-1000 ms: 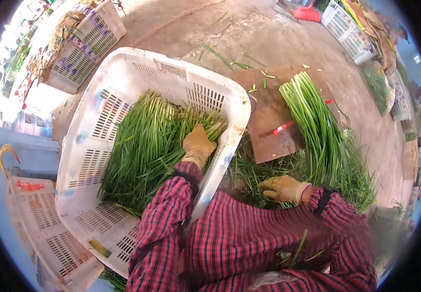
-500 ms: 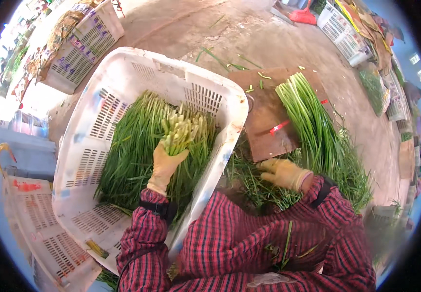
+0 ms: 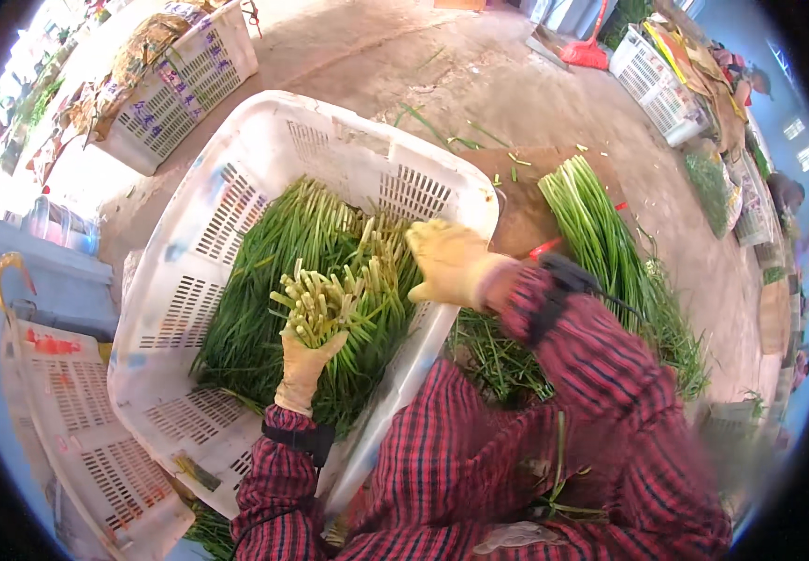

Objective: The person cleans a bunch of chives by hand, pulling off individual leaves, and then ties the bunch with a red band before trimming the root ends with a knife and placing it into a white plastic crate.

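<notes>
My left hand (image 3: 303, 369), in a pale yellow glove, is closed round a bunch of chives (image 3: 323, 297) with its pale cut ends up. It is inside a white slotted plastic crate (image 3: 414, 150), where more long green chives (image 3: 259, 271) lie side by side. At the crate's right rim, my gloved right hand (image 3: 449, 265) reaches over with thumb and fingers apart and nothing visible in it. Right of the crate, another bundle of chives (image 3: 584, 210) lies with its pale ends away from me, partly hidden by my right arm.
A brown board (image 3: 526, 201) lies beside the crate, with a red strip (image 3: 544, 248) on it. Loose green leaves (image 3: 493, 355) are heaped near my lap. A white crate (image 3: 180, 93) stands far left, another (image 3: 661, 84) far right, near a red dustpan (image 3: 585, 53).
My right hand has moved from the loose leaves up and left to the crate's rim. My left hand has lowered toward me, still gripping the bunch.
</notes>
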Demonstrator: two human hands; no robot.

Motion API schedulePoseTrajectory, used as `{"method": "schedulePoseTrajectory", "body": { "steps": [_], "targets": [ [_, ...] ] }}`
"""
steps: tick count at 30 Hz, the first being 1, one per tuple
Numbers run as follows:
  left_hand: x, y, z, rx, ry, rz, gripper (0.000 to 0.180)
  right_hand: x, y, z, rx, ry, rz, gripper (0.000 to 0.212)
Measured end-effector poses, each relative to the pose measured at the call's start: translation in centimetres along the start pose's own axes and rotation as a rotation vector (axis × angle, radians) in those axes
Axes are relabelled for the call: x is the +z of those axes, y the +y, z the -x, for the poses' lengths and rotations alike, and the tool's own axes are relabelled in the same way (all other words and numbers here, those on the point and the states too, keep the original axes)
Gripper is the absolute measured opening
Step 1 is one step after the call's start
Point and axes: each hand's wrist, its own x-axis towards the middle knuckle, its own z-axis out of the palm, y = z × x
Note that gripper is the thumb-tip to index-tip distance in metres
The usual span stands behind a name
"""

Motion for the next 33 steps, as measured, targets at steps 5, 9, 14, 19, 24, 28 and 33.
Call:
{"method": "schedulePoseTrajectory", "body": {
  "steps": [5,9,14,19,24,28,33],
  "targets": [
    [-2.0,-1.2,0.7,-0.042,0.007,0.026,0.063,2.6,-3.2,-6.7,-0.079,-0.429,-0.339,0.089],
    [-3.7,-2.0,1.4,-0.038,-0.041,0.067,0.074,4.4,-2.5,-7.0,-0.240,-0.347,-0.580,0.118],
    [-3.9,-1.2,0.5,-0.113,-0.138,0.016,0.077,4.8,-3.4,-7.0,-0.256,-0.484,-1.149,0.118],
    [-3.8,0.1,-0.2,-0.251,-0.290,-0.042,0.081,5.6,-5.8,-5.0,-0.590,-0.312,-0.900,0.083],
    [-3.3,0.5,1.1,-0.284,-0.288,-0.168,0.087,6.2,-7.5,-1.9,-0.572,-0.034,-0.708,0.082],
    [-4.1,0.8,1.7,-0.118,-0.368,-0.144,0.083,5.4,-9.7,0.3,-0.494,0.119,-0.631,0.068],
    [-9.3,2.7,5.3,-0.133,-0.352,-0.370,0.055,2.6,-13.2,4.4,-0.524,0.340,-0.551,0.067]
  ]
}}
